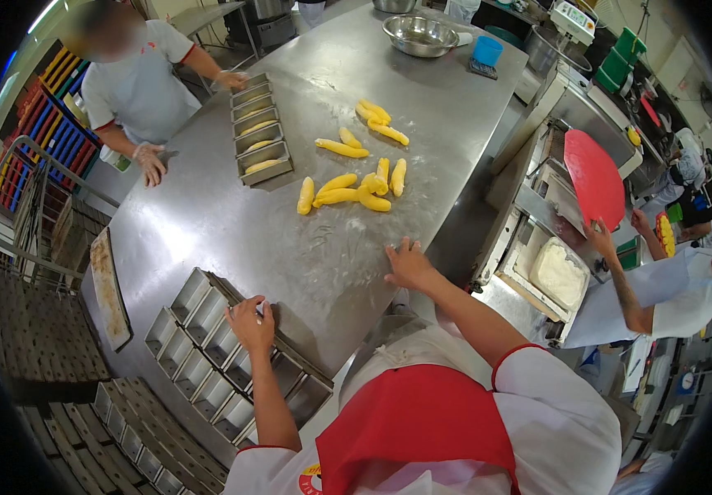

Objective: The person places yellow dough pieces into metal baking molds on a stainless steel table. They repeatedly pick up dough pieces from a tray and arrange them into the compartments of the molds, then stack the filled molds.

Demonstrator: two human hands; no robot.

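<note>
My left hand (250, 325) is over the near strip of loaf pans (192, 297), its fingers half curled at the long rim. Whether it grips the rim cannot be made out. A second strip of empty metal pans (167, 334) lies alongside. My right hand (409, 265) is at the steel table's (257, 229) right edge, fingers spread and holding nothing. Beyond it lie several yellow dough rolls (337, 197) in loose groups on the floured steel. Farther off, another pan strip (269, 167) has yellow dough in several of its compartments.
Across the table, a gloved co-worker (139, 93) has one hand at the far pan strip. A flat tray (110, 288) lies at the left edge. Steel bowl (421, 36) and blue cup (487, 51) stand far right. Another person holds a red sheet (594, 179) beside a machine. Stacked pans (139, 427) stand lower left.
</note>
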